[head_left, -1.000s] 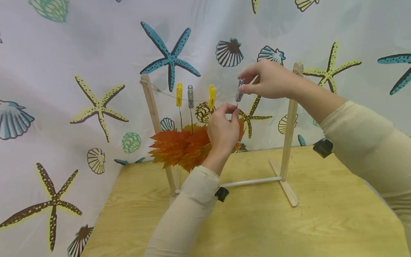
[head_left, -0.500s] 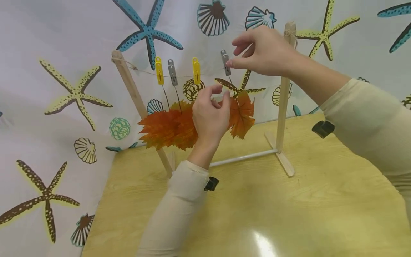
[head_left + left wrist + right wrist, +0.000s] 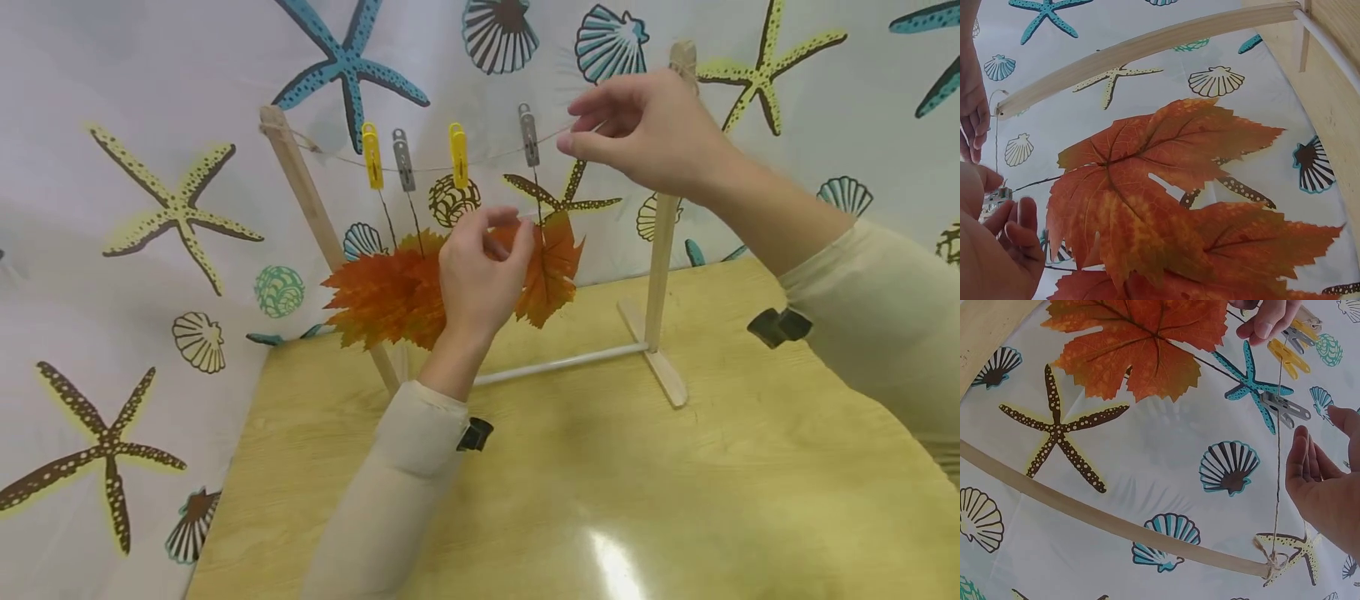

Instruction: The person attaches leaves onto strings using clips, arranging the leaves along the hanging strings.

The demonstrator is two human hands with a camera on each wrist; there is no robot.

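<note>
Orange artificial maple leaves (image 3: 390, 292) hang by dark stems from clothespins on a twine line (image 3: 497, 156). The rightmost grey clothespin (image 3: 528, 135) clips the stem of one leaf (image 3: 553, 271); the right wrist view shows this grey clothespin (image 3: 1285, 409) on the twine. My right hand (image 3: 652, 133) is apart from it on its right, fingers loosely bent around nothing. My left hand (image 3: 483, 271) hovers before the leaves, partly covering them, its fingers relaxed and holding nothing. Further left are a yellow clothespin (image 3: 458, 156), a grey one (image 3: 403, 160) and another yellow one (image 3: 372, 157).
The twine is tied between a left wooden post (image 3: 303, 187) and a right wooden post (image 3: 660, 250). A white rod (image 3: 558, 364) joins them low down. The stand is on a wooden table (image 3: 600, 467), before a sheet (image 3: 150, 75) printed with starfish and shells.
My right hand has let go of the grey clothespin and moved right. My left fingers have released the leaf stem and dropped lower. The view has tilted down; the leaf now hangs from the clothespin.
</note>
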